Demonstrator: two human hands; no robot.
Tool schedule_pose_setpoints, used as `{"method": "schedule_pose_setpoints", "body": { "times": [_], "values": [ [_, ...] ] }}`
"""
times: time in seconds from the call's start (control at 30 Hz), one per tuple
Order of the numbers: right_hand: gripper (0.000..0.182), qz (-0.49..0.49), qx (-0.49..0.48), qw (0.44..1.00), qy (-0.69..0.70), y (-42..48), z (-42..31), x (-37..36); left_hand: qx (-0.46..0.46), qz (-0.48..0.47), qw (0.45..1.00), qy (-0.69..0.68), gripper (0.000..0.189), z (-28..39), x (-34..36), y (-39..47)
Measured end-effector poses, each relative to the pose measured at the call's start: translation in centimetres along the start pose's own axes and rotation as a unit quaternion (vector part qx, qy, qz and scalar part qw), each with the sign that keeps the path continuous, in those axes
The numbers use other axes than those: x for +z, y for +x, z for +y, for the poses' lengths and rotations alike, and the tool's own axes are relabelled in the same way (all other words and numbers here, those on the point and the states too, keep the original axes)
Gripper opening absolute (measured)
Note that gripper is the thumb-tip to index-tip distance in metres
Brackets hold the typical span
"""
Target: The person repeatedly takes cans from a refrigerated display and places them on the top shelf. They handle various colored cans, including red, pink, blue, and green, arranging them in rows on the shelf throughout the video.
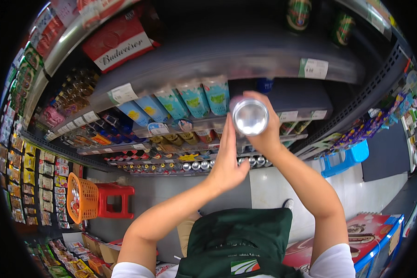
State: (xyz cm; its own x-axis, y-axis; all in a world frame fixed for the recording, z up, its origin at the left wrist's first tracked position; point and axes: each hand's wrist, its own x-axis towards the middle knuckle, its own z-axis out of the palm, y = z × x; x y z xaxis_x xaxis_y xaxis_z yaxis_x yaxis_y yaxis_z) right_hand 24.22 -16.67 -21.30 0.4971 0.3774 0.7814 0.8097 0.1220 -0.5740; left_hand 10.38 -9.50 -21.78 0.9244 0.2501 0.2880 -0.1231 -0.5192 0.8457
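My right hand grips a metal drink can by its side, with the can's bare silver end turned toward me. My left hand is stretched out flat, its fingertips at the can's left edge and its thumb apart. Whether those fingertips touch the can cannot be made out. Just left of the can, light-blue and teal drink cans with fruit pictures stand in a row on a shelf. Beyond my right hand, a dark-blue can sits farther back on the same level, partly hidden.
Above is a shelf edge with price tags; a Budweiser carton and green cans stand there. Lower shelves hold bottles and cans. An orange basket, red stool and blue stool stand at the sides.
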Motion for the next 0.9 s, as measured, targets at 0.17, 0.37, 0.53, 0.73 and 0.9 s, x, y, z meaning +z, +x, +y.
{"method": "schedule_pose_setpoints", "body": {
  "times": [0.17,0.37,0.53,0.73,0.9],
  "values": [
    [0.056,-0.066,-0.094,0.993,0.018,6.7,-9.3,-5.5,0.055,-0.017,0.994,0.089,0.097,8.0,-3.7,-2.1],
    [0.054,-0.067,-0.11,0.988,0.09,20.8,-19.3,-9.7,0.241,0.093,0.962,0.092,0.097,20.8,-11.3,3.8],
    [0.054,-0.049,-0.079,0.994,0.058,30.5,-21.3,-7.3,0.212,0.178,0.959,0.057,0.092,25.7,-16.5,10.0],
    [0.061,-0.103,0.064,0.992,0.017,35.2,-17.8,-0.7,0.034,0.206,0.968,-0.14,0.095,25.5,-20.3,14.0],
    [0.07,-0.113,0.139,0.983,-0.03,35.0,-15.6,1.8,0.062,0.194,0.955,-0.216,0.096,25.2,-20.4,13.9]
  ]
}}
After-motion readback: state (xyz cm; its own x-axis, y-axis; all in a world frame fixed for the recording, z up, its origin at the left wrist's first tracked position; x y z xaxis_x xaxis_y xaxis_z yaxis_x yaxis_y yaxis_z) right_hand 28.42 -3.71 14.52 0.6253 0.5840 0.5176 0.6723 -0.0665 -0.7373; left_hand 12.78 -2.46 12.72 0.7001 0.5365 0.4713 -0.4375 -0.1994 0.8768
